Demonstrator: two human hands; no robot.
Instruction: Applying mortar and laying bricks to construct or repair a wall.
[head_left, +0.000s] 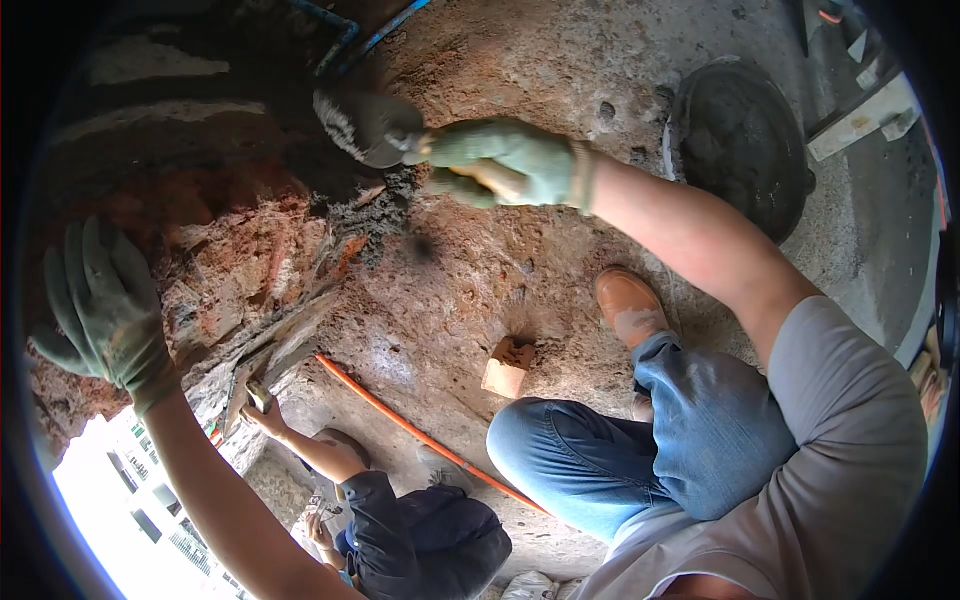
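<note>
My right hand [510, 165], in a grey-green work glove, grips the handle of a trowel [375, 128]. Its rounded blade is smeared with grey mortar and held near the dark wall. Below the blade, a patch of wet mortar [375, 215] clings to the rough reddish masonry. At the far left, my left hand [105, 305] wears a similar glove, its fingers stretched out against the broken brickwork [240, 260]. Nothing shows in that hand, though its palm is hidden.
A round black tub [740, 145] of grey mortar stands at the right. A broken brick [508, 368] lies before my knee, near an orange hose [420, 432]. A co-worker [420, 540] crouches lower left, holding a flat tool [238, 400]. Blue pipes [345, 40] run at the top.
</note>
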